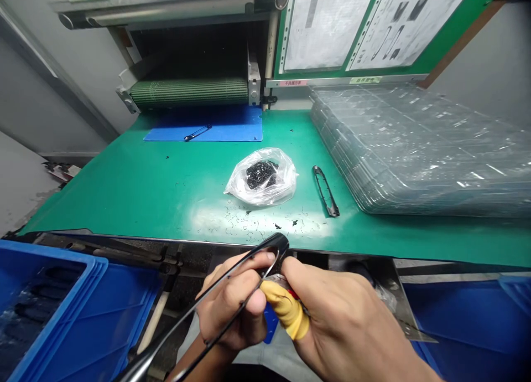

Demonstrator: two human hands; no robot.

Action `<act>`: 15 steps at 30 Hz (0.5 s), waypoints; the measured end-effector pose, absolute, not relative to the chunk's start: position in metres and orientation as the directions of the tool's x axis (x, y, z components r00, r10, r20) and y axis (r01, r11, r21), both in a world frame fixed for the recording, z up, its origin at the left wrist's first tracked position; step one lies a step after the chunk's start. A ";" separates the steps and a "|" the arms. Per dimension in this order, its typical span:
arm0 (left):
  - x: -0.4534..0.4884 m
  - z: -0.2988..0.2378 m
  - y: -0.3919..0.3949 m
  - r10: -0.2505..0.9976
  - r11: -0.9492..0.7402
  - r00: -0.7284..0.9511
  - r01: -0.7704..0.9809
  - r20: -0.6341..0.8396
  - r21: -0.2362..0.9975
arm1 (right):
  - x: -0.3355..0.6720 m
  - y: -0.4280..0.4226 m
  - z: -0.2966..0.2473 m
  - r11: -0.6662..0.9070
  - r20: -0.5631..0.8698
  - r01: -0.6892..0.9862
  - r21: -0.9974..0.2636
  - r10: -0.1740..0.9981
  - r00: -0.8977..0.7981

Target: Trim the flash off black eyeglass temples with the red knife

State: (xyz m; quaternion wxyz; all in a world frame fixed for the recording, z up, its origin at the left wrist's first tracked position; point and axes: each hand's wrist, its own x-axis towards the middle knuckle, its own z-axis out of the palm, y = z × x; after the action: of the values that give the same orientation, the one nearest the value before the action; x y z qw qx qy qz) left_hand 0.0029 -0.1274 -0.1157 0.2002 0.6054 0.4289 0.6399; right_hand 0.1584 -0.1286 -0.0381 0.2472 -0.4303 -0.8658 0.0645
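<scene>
My left hand (230, 304) is closed around a long, thin black plastic frame part (215, 293) that runs from below the table edge down to the lower left. My right hand (340, 326) is closed too, wearing a yellow finger cot (286, 311) on one finger and gripping a small tool with a red bit showing, pressed against the black part near its rounded end (279, 242). Both hands are in front of the green table's near edge (166, 238).
On the green mat lie a clear bag of black scraps (263, 177), a similar black part (326, 191), small black trimmings, and a stack of clear plastic trays (418, 149) at right. A blue mat (232, 128) with another part sits before a conveyor (191, 91). Blue bins (53, 304) flank me.
</scene>
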 end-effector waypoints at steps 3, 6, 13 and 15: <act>0.013 -0.110 -0.122 0.555 -0.708 -0.147 0.433 0.819 0.558 | 0.158 -0.126 -0.045 0.562 0.379 0.717 -0.412 0.821 -0.427; 0.021 -0.098 -0.117 0.617 -0.690 -0.251 0.283 0.746 0.666 | 0.162 -0.120 -0.049 0.375 0.276 0.623 -0.687 0.927 -0.254; 0.003 -0.063 -0.050 0.913 -0.348 0.295 0.201 0.282 0.916 | 0.198 -0.089 -0.064 0.025 0.026 0.220 -0.975 1.000 0.001; -0.013 -0.060 -0.002 0.932 -0.355 0.265 0.516 0.249 0.779 | 0.220 -0.075 -0.076 0.042 0.218 0.565 -0.824 0.944 0.248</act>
State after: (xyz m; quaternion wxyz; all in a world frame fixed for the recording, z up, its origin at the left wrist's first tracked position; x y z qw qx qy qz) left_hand -0.0131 -0.0019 -0.0599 0.2894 0.7408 0.4885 0.3590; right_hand 0.2204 -0.0747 -0.0760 0.4380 -0.6574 -0.5738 0.2161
